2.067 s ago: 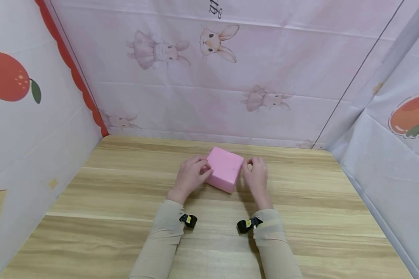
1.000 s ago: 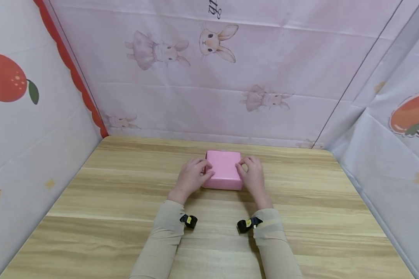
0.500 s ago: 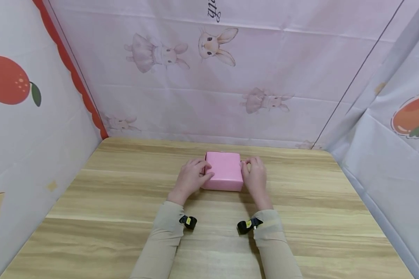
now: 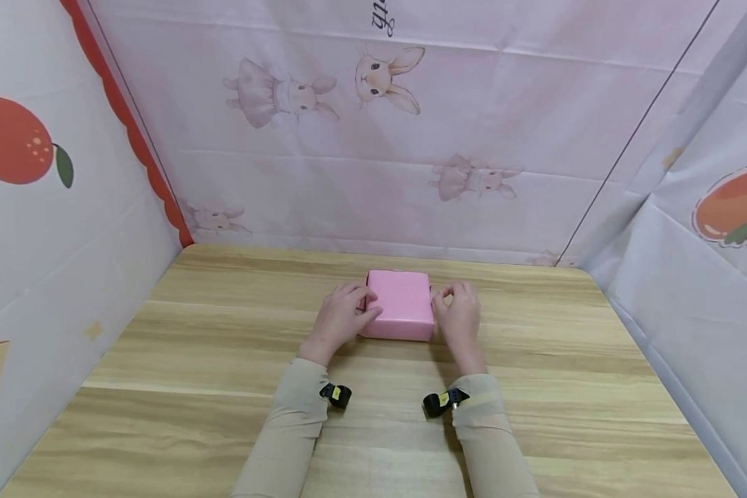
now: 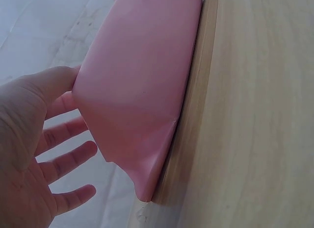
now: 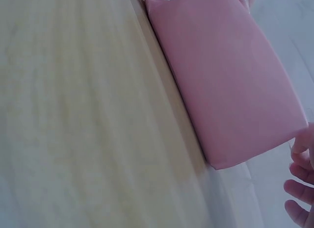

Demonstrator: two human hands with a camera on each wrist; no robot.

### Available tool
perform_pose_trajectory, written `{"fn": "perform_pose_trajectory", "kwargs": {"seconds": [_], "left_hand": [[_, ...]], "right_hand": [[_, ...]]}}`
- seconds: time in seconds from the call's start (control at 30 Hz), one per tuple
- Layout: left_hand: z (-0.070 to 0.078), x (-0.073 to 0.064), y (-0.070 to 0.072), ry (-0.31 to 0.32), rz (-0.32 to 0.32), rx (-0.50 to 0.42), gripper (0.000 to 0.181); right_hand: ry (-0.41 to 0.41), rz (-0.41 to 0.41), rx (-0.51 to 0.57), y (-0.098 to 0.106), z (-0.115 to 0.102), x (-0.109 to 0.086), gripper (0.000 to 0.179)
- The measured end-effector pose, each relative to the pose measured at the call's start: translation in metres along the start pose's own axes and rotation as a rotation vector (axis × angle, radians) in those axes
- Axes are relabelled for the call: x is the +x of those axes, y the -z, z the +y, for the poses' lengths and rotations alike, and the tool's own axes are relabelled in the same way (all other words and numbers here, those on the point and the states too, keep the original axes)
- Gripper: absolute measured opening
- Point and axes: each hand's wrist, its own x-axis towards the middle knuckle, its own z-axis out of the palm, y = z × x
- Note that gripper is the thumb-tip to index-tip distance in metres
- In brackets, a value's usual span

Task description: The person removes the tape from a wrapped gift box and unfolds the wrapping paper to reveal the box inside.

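Note:
A pink paper-wrapped box (image 4: pixel 401 295) lies near the back of the wooden table (image 4: pixel 236 415). My left hand (image 4: pixel 342 315) holds its left side, thumb at the top edge. In the left wrist view the other fingers (image 5: pixel 68 162) spread behind a loose end of the pink wrapping paper (image 5: pixel 142 159), which juts past the box. At the right side my right hand (image 4: pixel 458 315) brings thumb and index fingertip together at the paper's edge. Only part of that hand shows in the right wrist view, its fingers (image 6: pixel 298 189) bent beside the box's corner. The box's far side is hidden.
A pink cloth wall with printed rabbits (image 4: pixel 380 76) rises right behind the table. White cloth walls with fruit prints stand left (image 4: pixel 99 228) and right (image 4: pixel 678 221). Black wrist cameras (image 4: pixel 336 395) are strapped over both sleeves.
The box has turned from a slant to face me squarely. My right hand moved in onto its right edge, then drew slightly back to the right. My left hand has stayed nearly in place.

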Motion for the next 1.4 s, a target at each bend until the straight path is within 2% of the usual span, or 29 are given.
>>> {"fn": "perform_pose_trajectory", "kwargs": {"seconds": [0.2,0.43,0.7,0.93,1.13,1.27,1.4], "left_hand": [[0.000,0.001,0.000,0.002,-0.004,-0.003,0.029],[0.000,0.002,0.002,0.011,-0.011,-0.006,0.029],[-0.001,0.001,0.001,0.002,0.004,-0.016,0.029],[-0.001,0.001,0.001,0.006,-0.001,-0.029,0.029],[-0.001,0.002,0.001,0.020,-0.016,-0.063,0.030],[-0.002,0.003,0.002,0.040,-0.025,-0.084,0.036],[-0.006,0.005,0.002,0.064,-0.049,-0.100,0.046]], "right_hand": [[-0.101,-0.031,-0.003,0.004,0.002,0.003,0.011],[-0.103,-0.038,0.009,0.008,0.001,0.004,0.012],[-0.143,-0.052,0.035,0.009,0.002,0.004,0.013],[-0.169,-0.032,0.051,0.010,0.009,0.004,0.013],[-0.201,-0.001,0.107,0.014,0.012,0.005,0.013],[-0.196,-0.010,0.129,0.015,0.013,0.007,0.014],[-0.133,-0.064,0.133,0.015,0.012,0.009,0.018]]}}
